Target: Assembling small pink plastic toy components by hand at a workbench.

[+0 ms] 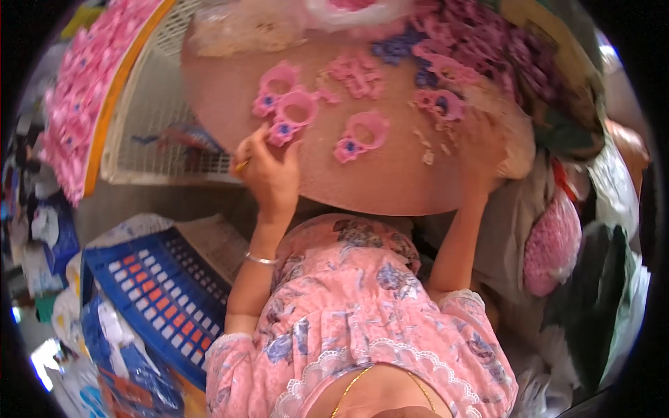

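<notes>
My left hand (268, 171) pinches the lower end of a pink plastic ring piece (307, 97) with a small blue part set in it. A similar pink ring (280, 68) lies against it on the far side. Between my hands, another ring with a blue insert (382, 129) rests on the round table. My right hand (481, 143) is at the table's right side, beside a clear bag (517, 143) and close to a pink ring with a blue part (454, 104). Its fingers are blurred, so I cannot see whether they hold anything.
On the round table (390, 191) lie small pink parts (357, 75), dark blue parts (397, 45), a magenta heap (481, 35) and beige bits (427, 157). A white crate (139, 104) stands left, a blue basket (153, 279) lower left. A bag of pink pieces (552, 244) hangs right.
</notes>
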Demonstrator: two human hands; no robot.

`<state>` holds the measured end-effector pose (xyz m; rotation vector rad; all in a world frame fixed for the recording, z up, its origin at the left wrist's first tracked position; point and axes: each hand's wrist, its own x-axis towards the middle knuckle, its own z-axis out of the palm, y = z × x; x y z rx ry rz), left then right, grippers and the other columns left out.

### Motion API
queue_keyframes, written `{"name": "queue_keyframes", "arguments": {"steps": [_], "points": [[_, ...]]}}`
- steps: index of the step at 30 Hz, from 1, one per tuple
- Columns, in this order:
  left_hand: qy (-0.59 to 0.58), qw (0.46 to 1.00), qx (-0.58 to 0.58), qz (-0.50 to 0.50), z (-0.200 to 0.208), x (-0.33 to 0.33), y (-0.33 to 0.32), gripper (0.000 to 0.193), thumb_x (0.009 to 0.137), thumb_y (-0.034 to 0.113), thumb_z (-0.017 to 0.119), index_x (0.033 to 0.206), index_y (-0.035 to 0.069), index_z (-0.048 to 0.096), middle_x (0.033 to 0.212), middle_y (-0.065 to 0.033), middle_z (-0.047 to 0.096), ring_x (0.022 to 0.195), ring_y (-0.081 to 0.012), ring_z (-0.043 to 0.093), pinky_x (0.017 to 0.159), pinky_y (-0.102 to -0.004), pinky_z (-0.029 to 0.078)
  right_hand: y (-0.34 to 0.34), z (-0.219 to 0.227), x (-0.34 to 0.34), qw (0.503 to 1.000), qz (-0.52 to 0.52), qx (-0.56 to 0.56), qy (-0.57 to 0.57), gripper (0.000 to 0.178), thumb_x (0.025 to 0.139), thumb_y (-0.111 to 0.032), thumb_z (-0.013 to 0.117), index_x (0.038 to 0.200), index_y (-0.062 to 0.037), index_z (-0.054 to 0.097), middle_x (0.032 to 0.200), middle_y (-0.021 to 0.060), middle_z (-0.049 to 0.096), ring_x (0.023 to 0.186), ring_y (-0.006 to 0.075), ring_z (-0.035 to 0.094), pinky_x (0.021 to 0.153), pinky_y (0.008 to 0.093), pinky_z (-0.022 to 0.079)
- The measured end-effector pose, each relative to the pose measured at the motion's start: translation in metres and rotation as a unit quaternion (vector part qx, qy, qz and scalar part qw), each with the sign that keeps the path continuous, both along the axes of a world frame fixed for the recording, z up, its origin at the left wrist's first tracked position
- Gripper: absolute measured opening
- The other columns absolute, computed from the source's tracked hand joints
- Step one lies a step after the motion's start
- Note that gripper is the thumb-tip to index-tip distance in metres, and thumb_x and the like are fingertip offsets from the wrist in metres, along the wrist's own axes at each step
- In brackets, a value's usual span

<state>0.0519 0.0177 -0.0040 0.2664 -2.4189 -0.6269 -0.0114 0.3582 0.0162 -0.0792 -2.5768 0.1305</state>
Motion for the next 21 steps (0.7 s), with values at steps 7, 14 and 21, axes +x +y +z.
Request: {"name": "queue_keyframes", "arguments": {"steps": [7, 14, 21], "points": [[0.039, 0.979, -0.052, -0.196, 0.014, 0.018, 0.039, 0.055, 0.072, 0.026, 0.083, 0.114, 0.007, 0.053, 0.118, -0.0092, 0.062, 0.113, -0.0309, 0.053, 0.097, -0.0452, 0.033, -0.026, 0.004, 0.003, 0.996, 0.023, -0.084, 0.0, 0.034, 0.082, -0.017, 0.07, 0.116, -0.0195, 0.068, 0.12, 0.0075, 0.061, 0.115, 0.0315, 0.051, 0.1, 0.0497, 0.033], [-0.03, 0.979, -0.039, -0.198, 0.001, 0.003, 0.048, 0.05, 0.073, 0.015, 0.08, 0.114, 0.006, 0.053, 0.096, -0.0132, 0.065, 0.099, -0.0321, 0.059, 0.09, -0.0438, 0.038, -0.02, -0.003, -0.013, 0.998, 0.044, -0.04, -0.025, 0.016, 0.081, -0.006, 0.067, 0.096, -0.0102, 0.073, 0.116, 0.0103, 0.061, 0.112, 0.0304, 0.055, 0.098, 0.0438, 0.038], [-0.011, 0.994, -0.029, -0.101, -0.001, -0.005, 0.024, 0.046, 0.073, 0.013, 0.081, 0.111, 0.005, 0.055, 0.088, -0.0148, 0.065, 0.094, -0.0323, 0.06, 0.081, -0.0438, 0.043, -0.029, 0.011, 0.005, 0.922, 0.341, -0.164, -0.077, 0.028, 0.077, 0.006, 0.065, 0.1, -0.0076, 0.071, 0.119, 0.0137, 0.061, 0.107, 0.0317, 0.059, 0.09, 0.0395, 0.05]]}}
